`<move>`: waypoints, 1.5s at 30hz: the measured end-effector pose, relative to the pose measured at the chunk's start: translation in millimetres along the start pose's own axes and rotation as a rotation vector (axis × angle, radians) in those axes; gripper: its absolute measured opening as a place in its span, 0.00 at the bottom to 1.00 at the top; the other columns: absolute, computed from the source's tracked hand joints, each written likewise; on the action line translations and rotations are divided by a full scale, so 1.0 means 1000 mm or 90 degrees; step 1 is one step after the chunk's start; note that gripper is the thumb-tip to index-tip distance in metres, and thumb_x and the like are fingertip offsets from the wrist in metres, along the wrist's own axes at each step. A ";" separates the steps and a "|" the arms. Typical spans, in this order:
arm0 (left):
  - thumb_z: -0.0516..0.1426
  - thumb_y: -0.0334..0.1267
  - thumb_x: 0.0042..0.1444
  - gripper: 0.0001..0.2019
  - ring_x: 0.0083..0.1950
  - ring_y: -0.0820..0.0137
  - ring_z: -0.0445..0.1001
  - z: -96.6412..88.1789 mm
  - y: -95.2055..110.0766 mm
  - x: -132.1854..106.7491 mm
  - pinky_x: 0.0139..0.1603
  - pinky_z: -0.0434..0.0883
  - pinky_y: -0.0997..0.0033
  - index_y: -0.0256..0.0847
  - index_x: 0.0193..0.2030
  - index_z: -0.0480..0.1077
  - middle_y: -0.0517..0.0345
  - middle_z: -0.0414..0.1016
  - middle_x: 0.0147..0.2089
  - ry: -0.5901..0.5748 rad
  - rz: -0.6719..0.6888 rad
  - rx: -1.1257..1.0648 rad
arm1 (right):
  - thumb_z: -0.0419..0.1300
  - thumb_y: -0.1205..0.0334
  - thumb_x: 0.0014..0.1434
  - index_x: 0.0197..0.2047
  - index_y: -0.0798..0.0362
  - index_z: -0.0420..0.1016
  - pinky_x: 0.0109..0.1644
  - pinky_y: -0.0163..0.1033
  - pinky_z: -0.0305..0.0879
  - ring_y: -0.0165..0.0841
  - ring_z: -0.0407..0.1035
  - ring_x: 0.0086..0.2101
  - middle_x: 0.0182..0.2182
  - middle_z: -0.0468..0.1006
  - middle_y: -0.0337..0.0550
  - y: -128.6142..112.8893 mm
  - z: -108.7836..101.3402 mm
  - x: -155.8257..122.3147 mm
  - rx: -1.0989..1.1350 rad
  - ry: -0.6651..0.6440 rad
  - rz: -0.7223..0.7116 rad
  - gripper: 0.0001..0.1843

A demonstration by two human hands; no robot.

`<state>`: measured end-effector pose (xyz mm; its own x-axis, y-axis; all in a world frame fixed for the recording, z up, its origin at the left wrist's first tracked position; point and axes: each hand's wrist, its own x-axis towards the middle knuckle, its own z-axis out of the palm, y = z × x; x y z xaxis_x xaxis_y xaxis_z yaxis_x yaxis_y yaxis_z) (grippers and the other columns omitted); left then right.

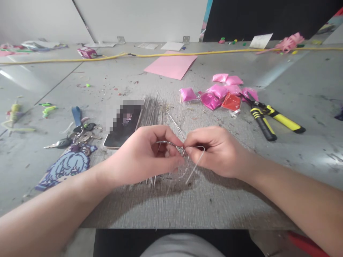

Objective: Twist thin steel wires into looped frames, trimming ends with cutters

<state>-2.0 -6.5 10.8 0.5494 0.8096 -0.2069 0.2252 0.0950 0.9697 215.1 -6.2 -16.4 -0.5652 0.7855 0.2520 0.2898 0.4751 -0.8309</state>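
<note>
My left hand (146,154) and my right hand (214,150) meet over the middle of the grey table (187,203). Both pinch a thin silver wire (197,162) between thumb and fingers. The wire curves in a loop inside my left hand, and a loose end hangs down from my right hand. Under and behind my hands lies a bundle of straight thin wires (152,112).
A phone (123,126) lies left of the wire bundle, with keys (77,134) and a pixel-bead figure (66,164) further left. Yellow-handled pliers (268,119) and several pink and red packets (222,92) sit at right. Pink paper (171,66) and a yellow cord (160,54) lie behind.
</note>
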 end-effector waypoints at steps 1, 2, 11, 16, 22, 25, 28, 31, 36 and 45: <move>0.64 0.30 0.53 0.08 0.27 0.78 0.71 0.001 0.000 0.000 0.26 0.68 0.80 0.40 0.39 0.70 0.64 0.74 0.27 0.004 -0.006 0.003 | 0.58 0.74 0.55 0.27 0.54 0.71 0.27 0.32 0.54 0.25 0.58 0.24 0.23 0.66 0.32 0.000 0.000 0.001 -0.010 0.007 0.002 0.08; 0.64 0.30 0.52 0.09 0.26 0.78 0.71 0.001 0.001 0.000 0.26 0.68 0.80 0.40 0.39 0.70 0.64 0.74 0.27 0.006 -0.013 0.007 | 0.59 0.74 0.54 0.27 0.54 0.71 0.27 0.32 0.54 0.25 0.58 0.24 0.22 0.66 0.32 -0.001 0.000 0.001 -0.022 0.012 0.002 0.08; 0.64 0.31 0.50 0.08 0.27 0.76 0.70 0.011 -0.001 -0.002 0.27 0.69 0.77 0.41 0.37 0.71 0.64 0.73 0.27 0.041 -0.029 0.047 | 0.58 0.75 0.48 0.21 0.54 0.66 0.25 0.33 0.51 0.24 0.55 0.22 0.19 0.63 0.31 -0.012 0.001 0.006 -0.095 0.026 -0.013 0.09; 0.64 0.32 0.50 0.07 0.26 0.75 0.71 0.012 -0.002 -0.003 0.27 0.69 0.76 0.41 0.37 0.71 0.64 0.73 0.28 0.061 -0.041 0.065 | 0.58 0.74 0.49 0.21 0.53 0.65 0.26 0.34 0.51 0.25 0.55 0.22 0.18 0.63 0.32 -0.009 0.003 0.006 -0.166 0.048 -0.067 0.10; 0.63 0.31 0.53 0.09 0.28 0.75 0.74 0.003 0.001 -0.001 0.27 0.68 0.78 0.42 0.39 0.70 0.66 0.72 0.27 0.000 -0.096 0.024 | 0.58 0.75 0.50 0.22 0.53 0.65 0.27 0.35 0.52 0.25 0.56 0.22 0.20 0.64 0.32 -0.003 0.002 0.006 -0.172 0.058 -0.086 0.10; 0.63 0.31 0.54 0.09 0.28 0.75 0.74 0.001 0.002 0.000 0.26 0.68 0.78 0.42 0.40 0.69 0.66 0.72 0.27 -0.003 -0.082 0.008 | 0.59 0.74 0.53 0.24 0.53 0.67 0.26 0.34 0.53 0.25 0.57 0.22 0.20 0.65 0.32 -0.003 0.000 0.005 -0.110 0.041 -0.039 0.10; 0.64 0.31 0.54 0.09 0.28 0.75 0.74 0.001 0.001 0.000 0.27 0.68 0.78 0.42 0.40 0.70 0.65 0.73 0.28 -0.002 -0.050 0.006 | 0.57 0.71 0.59 0.29 0.53 0.72 0.27 0.34 0.55 0.26 0.60 0.24 0.23 0.69 0.34 -0.004 0.000 0.003 -0.045 0.009 0.038 0.08; 0.64 0.30 0.54 0.09 0.30 0.76 0.73 0.001 0.000 0.001 0.31 0.70 0.78 0.41 0.40 0.70 0.64 0.74 0.30 -0.008 -0.015 0.011 | 0.54 0.69 0.64 0.35 0.54 0.75 0.29 0.34 0.58 0.27 0.64 0.27 0.27 0.72 0.37 -0.001 0.001 0.000 -0.002 -0.040 0.073 0.10; 0.64 0.32 0.55 0.10 0.29 0.77 0.70 -0.003 -0.001 0.004 0.29 0.68 0.78 0.43 0.41 0.70 0.65 0.73 0.28 -0.059 -0.044 0.021 | 0.55 0.70 0.60 0.31 0.55 0.73 0.30 0.33 0.58 0.26 0.63 0.26 0.25 0.70 0.35 0.006 -0.002 0.000 0.045 -0.087 -0.019 0.08; 0.64 0.37 0.57 0.05 0.27 0.78 0.71 -0.006 0.002 0.004 0.25 0.66 0.82 0.40 0.36 0.74 0.63 0.76 0.27 -0.100 -0.067 0.032 | 0.57 0.71 0.57 0.24 0.55 0.71 0.26 0.34 0.53 0.25 0.57 0.23 0.21 0.66 0.34 -0.004 0.006 -0.006 0.084 -0.004 0.075 0.10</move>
<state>-4.4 0.5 12.5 0.6385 0.6961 -0.3282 0.3256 0.1422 0.9348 212.5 -15.5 -17.4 -0.5384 0.8299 0.1461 0.2506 0.3233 -0.9125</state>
